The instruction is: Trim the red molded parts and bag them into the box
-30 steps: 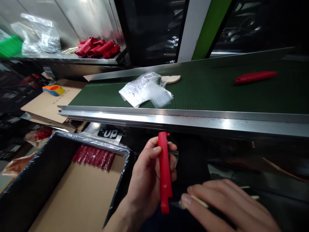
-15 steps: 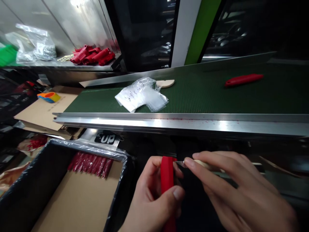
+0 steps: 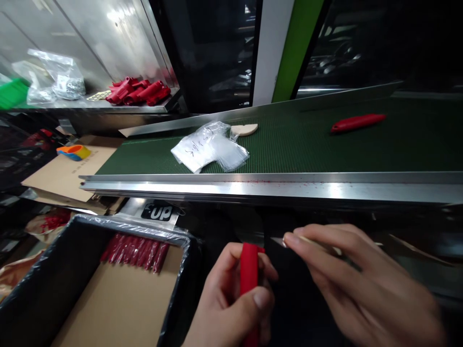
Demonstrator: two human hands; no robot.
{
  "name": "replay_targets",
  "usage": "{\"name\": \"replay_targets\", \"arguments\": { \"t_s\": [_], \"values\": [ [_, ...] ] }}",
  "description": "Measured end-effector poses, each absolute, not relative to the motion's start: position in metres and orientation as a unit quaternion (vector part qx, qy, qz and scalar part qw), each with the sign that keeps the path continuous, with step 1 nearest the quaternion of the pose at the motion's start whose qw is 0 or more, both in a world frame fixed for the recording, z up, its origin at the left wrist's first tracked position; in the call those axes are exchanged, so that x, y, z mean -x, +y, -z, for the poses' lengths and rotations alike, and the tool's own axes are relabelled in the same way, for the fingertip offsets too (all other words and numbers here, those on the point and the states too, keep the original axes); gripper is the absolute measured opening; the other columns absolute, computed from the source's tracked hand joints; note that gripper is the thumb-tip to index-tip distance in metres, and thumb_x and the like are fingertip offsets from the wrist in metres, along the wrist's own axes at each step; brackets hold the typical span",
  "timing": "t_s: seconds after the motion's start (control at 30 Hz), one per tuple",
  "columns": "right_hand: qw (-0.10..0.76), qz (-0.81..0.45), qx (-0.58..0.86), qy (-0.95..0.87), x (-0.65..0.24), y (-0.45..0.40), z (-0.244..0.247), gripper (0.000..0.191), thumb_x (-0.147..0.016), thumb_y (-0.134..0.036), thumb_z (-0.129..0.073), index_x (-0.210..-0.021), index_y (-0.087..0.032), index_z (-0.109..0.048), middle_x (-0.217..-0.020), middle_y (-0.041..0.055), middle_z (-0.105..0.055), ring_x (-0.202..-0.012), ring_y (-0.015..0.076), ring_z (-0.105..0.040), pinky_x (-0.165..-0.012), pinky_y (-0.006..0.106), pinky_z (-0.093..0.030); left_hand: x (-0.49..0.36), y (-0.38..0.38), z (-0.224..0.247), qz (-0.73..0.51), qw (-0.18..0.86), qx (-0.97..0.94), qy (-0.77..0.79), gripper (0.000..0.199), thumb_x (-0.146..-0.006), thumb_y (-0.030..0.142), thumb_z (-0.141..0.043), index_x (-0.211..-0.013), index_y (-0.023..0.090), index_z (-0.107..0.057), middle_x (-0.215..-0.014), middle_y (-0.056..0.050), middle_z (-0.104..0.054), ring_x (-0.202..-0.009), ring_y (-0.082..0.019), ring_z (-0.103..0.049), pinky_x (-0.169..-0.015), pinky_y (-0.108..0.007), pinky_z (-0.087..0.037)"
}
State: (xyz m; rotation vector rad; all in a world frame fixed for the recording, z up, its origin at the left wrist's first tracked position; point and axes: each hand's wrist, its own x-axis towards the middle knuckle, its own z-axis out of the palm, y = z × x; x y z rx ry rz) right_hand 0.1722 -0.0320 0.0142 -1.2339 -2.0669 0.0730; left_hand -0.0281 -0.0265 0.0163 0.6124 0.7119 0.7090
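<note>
Red piece (image 3: 249,271) in left hand (image 3: 227,300), blade (image 3: 278,240) apart

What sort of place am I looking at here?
Probably a factory or workshop line: there's a green conveyor-style belt, red parts heaped on a metal shelf, and a row of seemingly plastic-wrapped red pieces in a dark-lined box.

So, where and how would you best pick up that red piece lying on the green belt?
Probably by its middle, from above. The red piece is long and slim and lies lengthwise along the green belt, so pinching across its narrow width looks easiest. The raised metal rail on the near side might hamper a low approach.
</note>
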Motion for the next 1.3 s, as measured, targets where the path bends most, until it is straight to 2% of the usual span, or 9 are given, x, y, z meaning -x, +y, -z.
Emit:
{"name": "replay_targets", "arguments": {
  "t_s": [0.23,0.43,0.6,0.77,0.93,1.17,1.3],
  "values": [
    [0.378,-0.06,0.468,-0.796,-0.162,-0.041,-0.013,0.049,-0.085,0.005,-0.051,-0.126,-0.021,-0.061,-0.117,0.008,-0.057,-0.108,0.017,-0.055,-0.087,0.033,-0.045,0.029,-0.02,-0.019,-0.346,0.878,-0.226,0.242,0.018,-0.088,0.034,-0.066,-0.1,0.023,-0.059,-0.063,0.003,-0.052,-0.048,-0.003,-0.044,-0.046,-0.011,-0.04],
    [0.362,-0.051,0.46,-0.81,-0.163,-0.04,-0.01,0.052,-0.087,0.002,-0.051,-0.132,-0.022,-0.058,-0.119,0.0078,-0.057,-0.111,0.0172,-0.054,-0.088,0.033,-0.045,0.026,-0.024,-0.021,-0.363,0.881,-0.174,0.249,0.023,-0.084,0.032,-0.068,-0.101,0.02,-0.059,-0.095,-0.002,-0.058,-0.053,-0.001,-0.05,-0.048,-0.011,-0.04],
    [0.372,-0.045,0.462,-0.804,-0.163,-0.039,-0.007,0.049,-0.086,0.002,-0.052,-0.129,-0.021,-0.06,-0.117,0.0083,-0.058,-0.11,0.0177,-0.056,-0.086,0.031,-0.048,0.026,-0.028,-0.018,-0.357,0.893,-0.154,0.226,0.025,-0.084,0.032,-0.067,-0.102,0.019,-0.056,-0.094,-0.004,-0.061,-0.054,-0.003,-0.051,-0.047,-0.012,-0.036],
    [0.383,-0.064,0.5,-0.774,-0.163,-0.035,-0.003,0.043,-0.088,-0.001,-0.053,-0.125,-0.021,-0.062,-0.117,0.0066,-0.06,-0.104,0.0135,-0.06,-0.083,0.025,-0.051,0.022,-0.031,-0.019,-0.349,0.901,-0.162,0.202,0.034,-0.075,0.035,-0.079,-0.09,0.014,-0.057,-0.081,-0.005,-0.062,-0.067,-0.007,-0.056,-0.062,-0.015,-0.041],
    [0.398,-0.074,0.47,-0.785,-0.161,-0.04,-0.009,0.047,-0.085,0.003,-0.053,-0.124,-0.023,-0.062,-0.116,0.0069,-0.06,-0.109,0.0159,-0.058,-0.085,0.029,-0.052,0.025,-0.03,-0.017,-0.364,0.899,-0.134,0.204,0.025,-0.087,0.037,-0.064,-0.1,0.018,-0.055,-0.089,-0.003,-0.06,-0.048,-0.002,-0.046,-0.044,-0.014,-0.03],
    [0.376,-0.013,0.459,-0.805,-0.164,-0.04,-0.007,0.048,-0.084,0.0,-0.058,-0.124,-0.026,-0.063,-0.112,0.0063,-0.062,-0.106,0.0187,-0.058,-0.087,0.035,-0.048,0.025,-0.028,-0.021,-0.346,0.907,-0.107,0.216,0.028,-0.083,0.037,-0.068,-0.101,0.017,-0.059,-0.082,-0.003,-0.061,-0.049,-0.003,-0.043,-0.047,-0.015,-0.033],
    [0.372,-0.003,0.459,-0.807,-0.164,-0.038,-0.004,0.049,-0.084,-0.001,-0.059,-0.126,-0.026,-0.061,-0.113,0.0067,-0.062,-0.106,0.0199,-0.057,-0.088,0.038,-0.046,0.025,-0.029,-0.021,-0.339,0.908,-0.097,0.226,0.028,-0.082,0.038,-0.069,-0.096,0.017,-0.056,-0.083,-0.004,-0.061,-0.049,-0.003,-0.045,-0.046,-0.014,-0.031]
  ]
}}
